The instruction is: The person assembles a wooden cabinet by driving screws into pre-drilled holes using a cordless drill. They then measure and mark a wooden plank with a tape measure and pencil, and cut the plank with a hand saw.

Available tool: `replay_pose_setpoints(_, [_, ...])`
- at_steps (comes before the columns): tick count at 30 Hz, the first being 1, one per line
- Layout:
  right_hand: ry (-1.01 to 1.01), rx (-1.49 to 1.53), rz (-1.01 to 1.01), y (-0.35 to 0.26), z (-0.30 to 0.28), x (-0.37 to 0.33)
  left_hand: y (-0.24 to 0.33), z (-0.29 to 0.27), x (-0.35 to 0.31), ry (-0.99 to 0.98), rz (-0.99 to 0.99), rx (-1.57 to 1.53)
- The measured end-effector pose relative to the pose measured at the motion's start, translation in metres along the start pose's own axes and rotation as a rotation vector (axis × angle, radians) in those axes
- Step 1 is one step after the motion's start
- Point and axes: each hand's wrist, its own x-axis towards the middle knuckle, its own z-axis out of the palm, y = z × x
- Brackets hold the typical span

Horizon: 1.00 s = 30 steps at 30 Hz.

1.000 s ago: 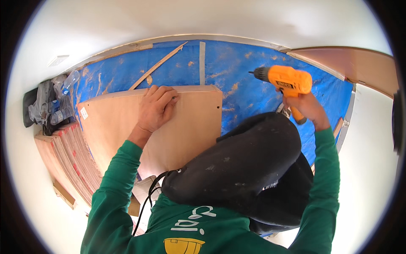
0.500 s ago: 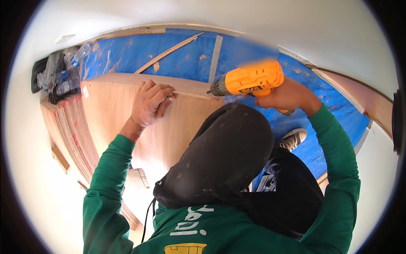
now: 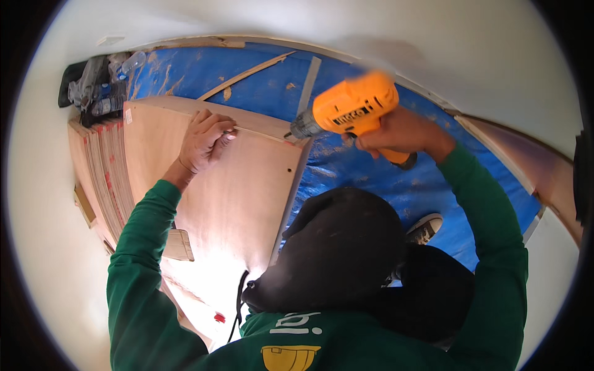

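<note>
Head view: the person bends over a plywood panel [image 3: 229, 191] that lies on a blue tarp [image 3: 371, 179] on the floor. The right hand [image 3: 396, 133] is closed tightly around the grip of an orange power drill [image 3: 352, 111], and the tip of the drill points at the far right corner of the panel, very near to its edge. The left hand [image 3: 204, 141] rests on the far edge of the panel, fingers bent and close together; it seems to pinch something small there, maybe a screw, but I cannot tell for sure. The step in hand looks like fastening or drilling at this upper edge. I judge the next move needs the bit brought straight onto the spot, with the left hand pressing the panel so it does not shift. Left of the panel stands a stack of similar boards [image 3: 102, 173], and some plastic bottles [image 3: 105, 86] lie at the far left corner
</note>
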Motion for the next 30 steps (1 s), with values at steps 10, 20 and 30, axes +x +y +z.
replay_pose_setpoints(10, [0.201, 0.201, -0.084, 0.026, -0.026, -0.067, 0.0, 0.0, 0.002, -0.021, 0.051, 0.041])
replay_pose_setpoints(20, [0.28, 0.334, -0.225, 0.114, 0.046, -0.01, -0.01, 0.001, -0.015, -0.086, -0.026, 0.221])
replay_pose_setpoints(30, [0.189, 0.437, -0.297, 0.142, 0.03, 0.027, 0.098, 0.011, -0.004, 0.319, -0.172, 0.625])
